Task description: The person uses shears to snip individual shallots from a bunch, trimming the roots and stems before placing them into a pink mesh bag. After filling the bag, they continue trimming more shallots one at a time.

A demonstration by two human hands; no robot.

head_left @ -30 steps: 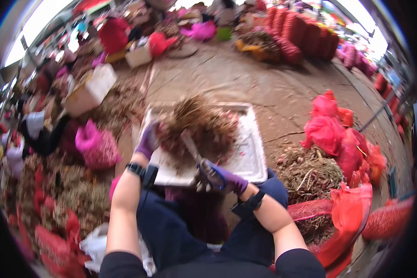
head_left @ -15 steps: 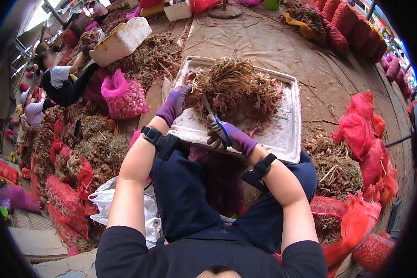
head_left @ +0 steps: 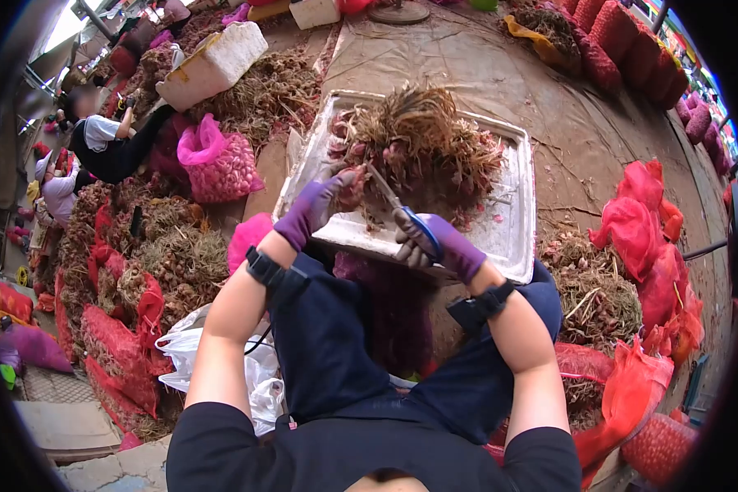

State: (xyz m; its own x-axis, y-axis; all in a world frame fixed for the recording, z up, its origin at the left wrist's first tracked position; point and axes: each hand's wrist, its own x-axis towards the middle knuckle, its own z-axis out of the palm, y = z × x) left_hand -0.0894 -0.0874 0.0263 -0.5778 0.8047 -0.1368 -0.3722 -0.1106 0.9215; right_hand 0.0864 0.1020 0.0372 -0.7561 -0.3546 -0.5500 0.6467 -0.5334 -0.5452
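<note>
Left hand fingers curled, pinching a bulb. Right hand clenched on scissors; blades point up-left toward that bulb.

Purple-gloved left hand grips a reddish bulb from the tangled brown root pile on the white foam tray; purple-gloved right hand works blue-handled scissors (blades touching the bulb).

Both the left hand and the right hand wear purple gloves, and the scissors have blue handles. The tray is white under brown roots; at three o'clock lie red mesh sacks, at nine o'clock a pink one.
</note>
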